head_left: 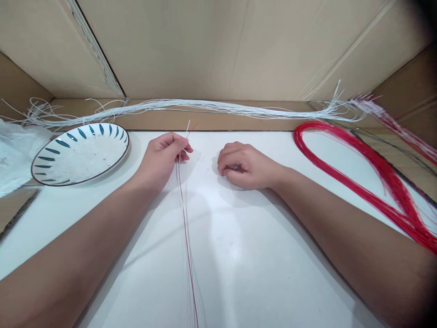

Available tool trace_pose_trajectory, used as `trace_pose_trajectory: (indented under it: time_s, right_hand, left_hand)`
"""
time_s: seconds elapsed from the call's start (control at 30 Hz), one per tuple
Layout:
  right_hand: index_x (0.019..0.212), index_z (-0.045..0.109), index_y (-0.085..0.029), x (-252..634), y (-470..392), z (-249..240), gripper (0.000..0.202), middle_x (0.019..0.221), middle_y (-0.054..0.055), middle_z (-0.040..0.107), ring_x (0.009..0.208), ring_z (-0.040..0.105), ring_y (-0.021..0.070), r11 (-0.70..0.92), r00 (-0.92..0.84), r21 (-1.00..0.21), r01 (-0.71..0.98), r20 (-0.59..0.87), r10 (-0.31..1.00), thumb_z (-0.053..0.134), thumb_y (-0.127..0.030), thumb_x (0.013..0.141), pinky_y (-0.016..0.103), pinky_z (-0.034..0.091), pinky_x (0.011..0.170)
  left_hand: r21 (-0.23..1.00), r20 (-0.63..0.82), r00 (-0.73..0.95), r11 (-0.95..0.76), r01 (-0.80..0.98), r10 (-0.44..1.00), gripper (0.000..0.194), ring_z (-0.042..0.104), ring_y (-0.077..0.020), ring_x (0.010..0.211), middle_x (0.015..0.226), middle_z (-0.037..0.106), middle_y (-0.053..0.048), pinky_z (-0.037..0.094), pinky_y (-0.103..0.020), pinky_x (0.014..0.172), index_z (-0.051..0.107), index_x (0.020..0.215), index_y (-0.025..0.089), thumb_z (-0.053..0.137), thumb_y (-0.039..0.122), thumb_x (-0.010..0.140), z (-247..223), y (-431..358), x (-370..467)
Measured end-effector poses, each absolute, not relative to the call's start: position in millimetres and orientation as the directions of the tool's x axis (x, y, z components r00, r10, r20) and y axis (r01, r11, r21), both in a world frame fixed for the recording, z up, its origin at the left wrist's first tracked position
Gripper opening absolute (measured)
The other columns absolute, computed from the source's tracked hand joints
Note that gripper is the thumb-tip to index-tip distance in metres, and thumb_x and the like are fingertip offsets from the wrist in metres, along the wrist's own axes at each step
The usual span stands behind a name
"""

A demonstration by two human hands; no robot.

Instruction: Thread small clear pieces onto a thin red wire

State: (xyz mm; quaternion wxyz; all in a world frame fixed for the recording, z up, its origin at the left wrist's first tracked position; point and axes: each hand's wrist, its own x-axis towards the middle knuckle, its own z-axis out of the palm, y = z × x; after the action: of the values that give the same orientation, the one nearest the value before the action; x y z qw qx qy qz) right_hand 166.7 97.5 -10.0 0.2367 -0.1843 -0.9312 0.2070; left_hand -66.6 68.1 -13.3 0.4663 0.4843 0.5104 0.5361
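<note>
My left hand (168,157) pinches a red wire (186,228) and a white wire (188,125) between thumb and forefinger, left of centre. Their short ends cross just above the fingertips, and the long red length runs down toward the front edge of the view. Right of it, my right hand (244,165) rests on the white table surface (239,273) with curled fingers, apart from the wires. Whatever is inside its curled fingers, if anything, is too hidden to make out.
A plate (82,155) with blue-green strokes lies at the left, beside white plastic (17,155). White wires (218,107) stretch along the cardboard wall (205,50) at the back. A bundle of red wires (368,159) loops at the right, near a red-and-white bundle (399,127).
</note>
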Motion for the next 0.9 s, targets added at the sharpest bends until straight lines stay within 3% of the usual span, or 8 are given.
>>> trace_pose_trajectory:
  time_s: [0.2,0.3,0.67,0.9]
  right_hand:
    - [0.109,0.07,-0.018,160.5,94.4,-11.3,0.036,0.118,0.012,0.071,0.109,0.06,0.0302,0.838,-0.791,-0.421,0.346,0.35,0.502,0.054,-0.014,0.077,0.046,0.046,0.098]
    - [0.117,0.07,-0.017,159.5,93.9,-12.9,0.043,0.13,0.012,0.068,0.119,0.056,0.0339,0.839,-0.811,-0.401,0.369,0.302,0.501,0.055,-0.015,0.078,0.052,0.042,0.105]
    - [0.117,0.074,-0.018,160.4,93.5,-12.7,0.042,0.13,0.009,0.071,0.121,0.055,0.0349,0.831,-0.829,-0.407,0.379,0.248,0.5,0.055,-0.015,0.08,0.055,0.041,0.107]
    - [0.103,0.076,-0.02,160.9,93.4,-12.2,0.035,0.118,0.007,0.076,0.114,0.059,0.0319,0.844,-0.825,-0.408,0.348,0.295,0.482,0.054,-0.012,0.077,0.051,0.042,0.104]
  left_hand:
    - [0.998,0.057,-0.075,-0.057,-0.004,0.996,0.015,0.058,-0.0116,0.063,0.076,0.07,-0.002,0.046,-0.027,0.064,0.067,0.069,0.019,0.065,0.022,0.083,-13.3,68.6,-66.6]
    - [0.999,0.054,-0.075,-0.054,-0.005,0.996,0.014,0.058,-0.0114,0.063,0.077,0.07,-0.002,0.045,-0.027,0.063,0.066,0.069,0.019,0.066,0.022,0.083,-12.4,68.3,-65.7]
    - [0.998,0.065,-0.065,-0.066,-0.016,0.996,0.015,0.058,-0.0112,0.063,0.076,0.07,-0.002,0.046,-0.027,0.064,0.066,0.069,0.019,0.067,0.023,0.082,-15.1,68.7,-66.5]
    - [0.998,0.061,-0.069,-0.061,-0.006,0.996,0.014,0.057,-0.0109,0.062,0.076,0.07,-0.002,0.045,-0.027,0.064,0.066,0.068,0.018,0.067,0.022,0.082,-12.8,68.2,-65.7]
